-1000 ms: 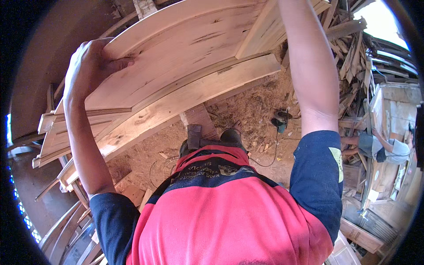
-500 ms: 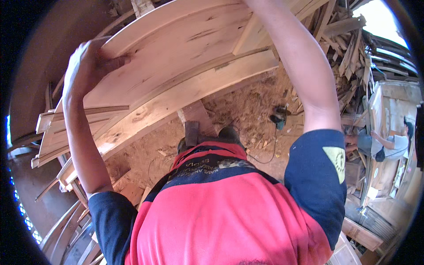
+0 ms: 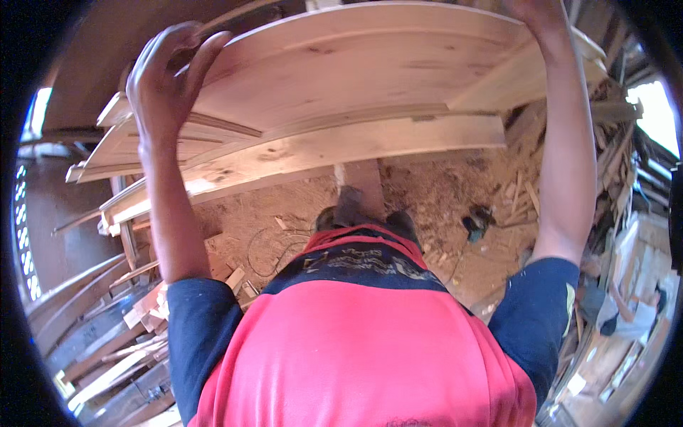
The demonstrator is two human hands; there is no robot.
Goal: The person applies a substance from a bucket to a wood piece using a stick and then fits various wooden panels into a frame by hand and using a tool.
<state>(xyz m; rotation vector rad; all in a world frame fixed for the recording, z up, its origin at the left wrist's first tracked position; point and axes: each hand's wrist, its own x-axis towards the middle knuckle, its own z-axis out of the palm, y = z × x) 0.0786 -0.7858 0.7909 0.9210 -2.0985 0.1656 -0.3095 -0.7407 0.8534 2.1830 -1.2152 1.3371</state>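
A wide pale wooden panel (image 3: 341, 71) with a raised curved-looking border lies across a bench at the far side of me. My left hand (image 3: 167, 82) is at the panel's left end, thumb and fingers spread apart, with nothing visible between them. At the top edge of the view, my right hand (image 3: 537, 14) is at the panel's far right part; its fingers are mostly cut off. Thin wooden strips (image 3: 220, 124) lie by my left wrist. Along the near side runs a long knotty plank (image 3: 341, 142).
Sawdust covers the floor (image 3: 441, 178), where a dark corded tool (image 3: 480, 222) lies. Scrap wood (image 3: 523, 192) is heaped at right, and more offcuts (image 3: 142, 341) at lower left. Another person (image 3: 633, 317) is at the far right beside boards.
My left hand has come off the panel's edge and its fingers have spread. The view has turned, so the panel sits further right and more level. My right hand also appears further right.
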